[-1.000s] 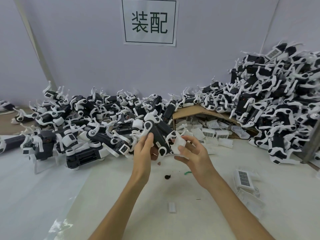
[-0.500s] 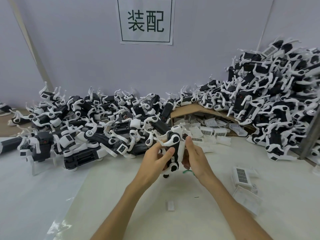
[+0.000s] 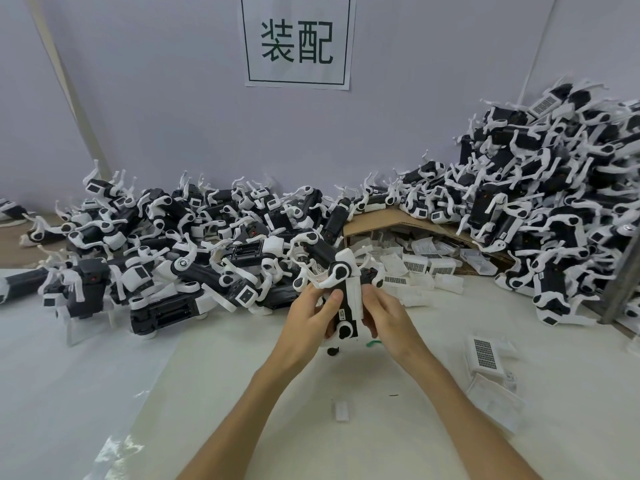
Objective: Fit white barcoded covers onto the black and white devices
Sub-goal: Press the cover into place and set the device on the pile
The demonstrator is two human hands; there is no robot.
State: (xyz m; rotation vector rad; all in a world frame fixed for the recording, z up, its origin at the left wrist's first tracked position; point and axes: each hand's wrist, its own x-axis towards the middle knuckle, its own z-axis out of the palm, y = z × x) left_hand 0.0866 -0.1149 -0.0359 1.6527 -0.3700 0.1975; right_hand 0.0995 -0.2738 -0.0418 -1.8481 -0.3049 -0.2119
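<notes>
- Cardboard box (image 3: 398, 226) lies just beyond my right fingertips, open side toward me, top flap sagging. Inside are loose covers (image 3: 427, 259), white, some with barcode labels showing, spilling past its front edge.
- Left hand (image 3: 308, 320): fingers curled round the device (image 3: 341, 299), thumb flat on its black face.
- Right hand (image 3: 388, 317): thumb and fingers pinch the white cover (image 3: 355, 296) against the device's right side, a narrow grip closed on it. I can't tell if it's seated.
- The device is between both sets of fingers, held off the table and roughly upright. It has a black body, and glossy white jointed arms with round black hubs fan out above my fingertips.
- Left heap (image 3: 156, 237) of devices runs left of and beyond the left fingers. Right heap (image 3: 540, 202) is taller, far right of the right fingers, banked up the wall. All are hard plastic, black cores and curved white limbs, tangled.
- Well right of the right fingers, a spare cover (image 3: 485, 351) lies flat, barcode grid up. Nearer me from it is a translucent plastic packet (image 3: 495, 405), wrinkled.
- Just under the fingers are a black scrap (image 3: 333, 350) and a green scrap (image 3: 372, 342). Nearer me is a small white rectangular piece (image 3: 341, 410).
- Table (image 3: 104, 393) is a matte white sheet, with a glossy film patch near-left.
- Wall (image 3: 173, 98) is pale lilac-grey. A paper sign (image 3: 298, 39) hangs above my hands, two black characters in a frame. Grey metal post (image 3: 623, 278) at far right.
</notes>
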